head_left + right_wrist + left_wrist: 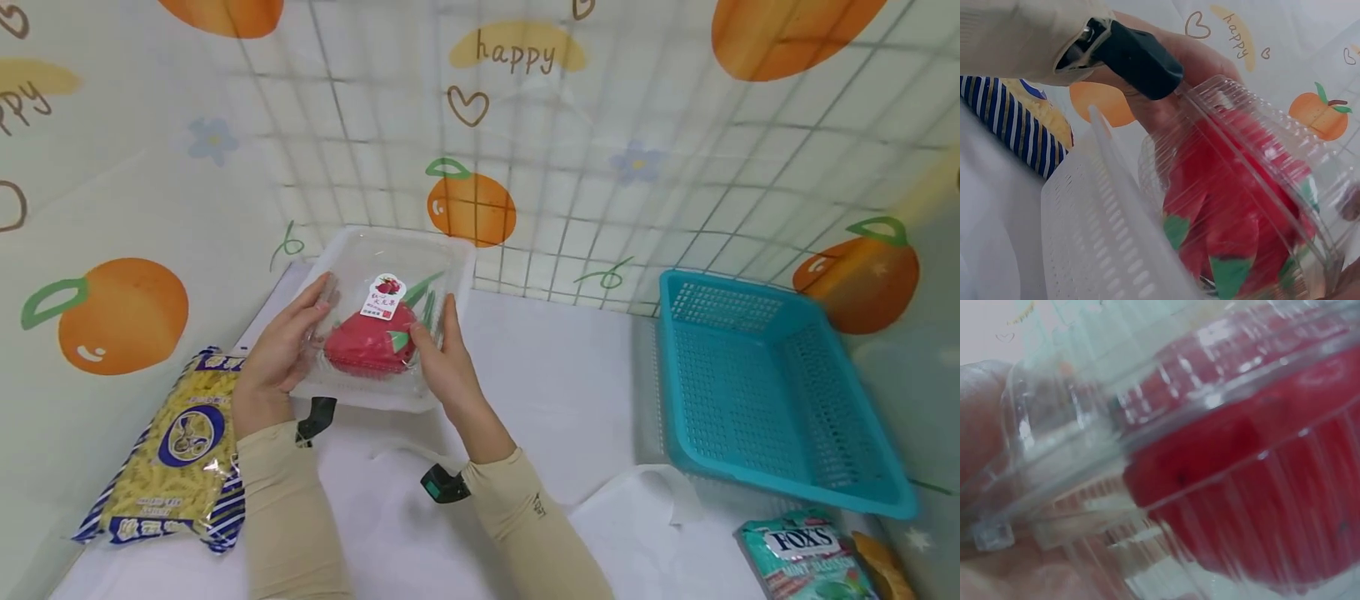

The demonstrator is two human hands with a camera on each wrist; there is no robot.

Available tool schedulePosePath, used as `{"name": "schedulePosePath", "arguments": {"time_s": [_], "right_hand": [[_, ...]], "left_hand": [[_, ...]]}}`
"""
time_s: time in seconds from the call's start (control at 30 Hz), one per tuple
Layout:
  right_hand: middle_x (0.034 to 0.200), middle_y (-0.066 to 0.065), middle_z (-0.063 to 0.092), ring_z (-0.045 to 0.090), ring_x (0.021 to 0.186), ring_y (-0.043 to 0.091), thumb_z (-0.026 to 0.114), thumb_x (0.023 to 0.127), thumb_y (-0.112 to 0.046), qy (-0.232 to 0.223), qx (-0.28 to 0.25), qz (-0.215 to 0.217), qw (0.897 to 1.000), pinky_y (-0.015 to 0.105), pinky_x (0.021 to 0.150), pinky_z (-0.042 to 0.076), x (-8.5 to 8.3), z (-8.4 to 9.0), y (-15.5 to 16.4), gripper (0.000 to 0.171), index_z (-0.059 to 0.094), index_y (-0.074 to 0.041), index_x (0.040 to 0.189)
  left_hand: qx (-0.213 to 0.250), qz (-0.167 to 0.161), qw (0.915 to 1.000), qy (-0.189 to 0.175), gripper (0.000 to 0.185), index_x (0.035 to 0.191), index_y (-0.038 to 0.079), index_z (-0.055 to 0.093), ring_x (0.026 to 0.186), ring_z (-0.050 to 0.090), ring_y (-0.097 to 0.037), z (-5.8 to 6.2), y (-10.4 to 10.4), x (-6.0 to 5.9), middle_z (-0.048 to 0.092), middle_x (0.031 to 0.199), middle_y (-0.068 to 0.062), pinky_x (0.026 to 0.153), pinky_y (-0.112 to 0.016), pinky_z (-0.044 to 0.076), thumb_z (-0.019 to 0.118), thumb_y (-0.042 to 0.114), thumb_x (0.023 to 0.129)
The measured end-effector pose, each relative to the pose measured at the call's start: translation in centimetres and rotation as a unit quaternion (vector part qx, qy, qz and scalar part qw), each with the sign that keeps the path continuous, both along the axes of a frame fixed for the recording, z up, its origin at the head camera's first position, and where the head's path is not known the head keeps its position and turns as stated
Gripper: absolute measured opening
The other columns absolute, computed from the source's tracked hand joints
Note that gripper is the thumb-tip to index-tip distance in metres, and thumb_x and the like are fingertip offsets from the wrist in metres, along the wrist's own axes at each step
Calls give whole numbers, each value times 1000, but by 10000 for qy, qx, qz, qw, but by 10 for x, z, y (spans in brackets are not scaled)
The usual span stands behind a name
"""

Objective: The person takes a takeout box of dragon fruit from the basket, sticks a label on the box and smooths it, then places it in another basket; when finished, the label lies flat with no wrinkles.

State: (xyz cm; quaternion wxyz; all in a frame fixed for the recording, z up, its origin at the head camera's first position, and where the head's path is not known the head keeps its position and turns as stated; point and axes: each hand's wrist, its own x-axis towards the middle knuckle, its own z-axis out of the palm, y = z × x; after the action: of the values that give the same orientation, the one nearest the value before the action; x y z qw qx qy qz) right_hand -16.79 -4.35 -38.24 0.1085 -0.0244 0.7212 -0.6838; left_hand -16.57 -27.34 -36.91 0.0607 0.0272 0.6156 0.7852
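Observation:
Between both hands is a clear plastic clamshell box (365,258) holding a red dragon fruit (367,342) with green-tipped scales. A white label (382,297) with a fruit picture is on its lid. My left hand (281,346) grips the box's left side, and my right hand (453,362) grips the right side with the thumb on top. Around and beneath the box shows a white perforated basket (1094,212), its rim visible past the box in the head view. Up close, the left wrist view shows the fruit (1241,481) through the ribbed plastic.
A bag of spiral pasta (176,450) lies to the left of my left arm. At right stands a teal basket (750,392), with a green Fox's candy bag (806,562) in front. Behind the table rises a wire grid (570,192) under a printed sheet.

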Motion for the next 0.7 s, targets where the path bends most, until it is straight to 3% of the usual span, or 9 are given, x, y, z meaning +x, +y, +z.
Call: {"name": "schedulePosePath", "arguments": {"time_s": [0.13, 0.23, 0.5, 0.7], "right_hand": [[173, -6, 9, 7, 160, 21, 53, 103, -42, 95, -3, 59, 9999, 59, 127, 14, -2, -2, -5, 80, 4, -31, 165], [173, -3, 10, 7, 160, 22, 53, 103, -40, 112, 75, -5, 9999, 59, 127, 12, -3, -3, -6, 80, 5, -28, 166], [173, 4, 10, 7, 160, 24, 52, 104, -37, 132, 299, -27, 9995, 57, 127, 13, -8, -7, -7, 80, 5, -20, 166], [173, 8, 11, 9, 160, 26, 52, 105, -35, 276, 500, -50, 9984, 53, 128, 15, -13, -10, -9, 79, 7, -12, 165]], "left_hand": [[163, 59, 9998, 22, 64, 164, 24, 22, 129, 50, -8, -2, -4, 2, 8, 174, 6, 83, -11, 54, 51, 24, 107], [265, 6, 9996, 93, 65, 164, 22, 21, 124, 56, -6, -4, -4, 0, 9, 173, 3, 84, -13, 56, 52, 24, 107], [317, 184, 9991, -216, 65, 163, 23, 25, 122, 58, -7, -15, -6, -9, 14, 173, 3, 76, -11, 54, 56, 24, 106], [348, 199, 9985, -385, 64, 163, 24, 25, 131, 50, -14, -22, -7, -15, 14, 173, 2, 89, -19, 57, 54, 23, 106]]}}
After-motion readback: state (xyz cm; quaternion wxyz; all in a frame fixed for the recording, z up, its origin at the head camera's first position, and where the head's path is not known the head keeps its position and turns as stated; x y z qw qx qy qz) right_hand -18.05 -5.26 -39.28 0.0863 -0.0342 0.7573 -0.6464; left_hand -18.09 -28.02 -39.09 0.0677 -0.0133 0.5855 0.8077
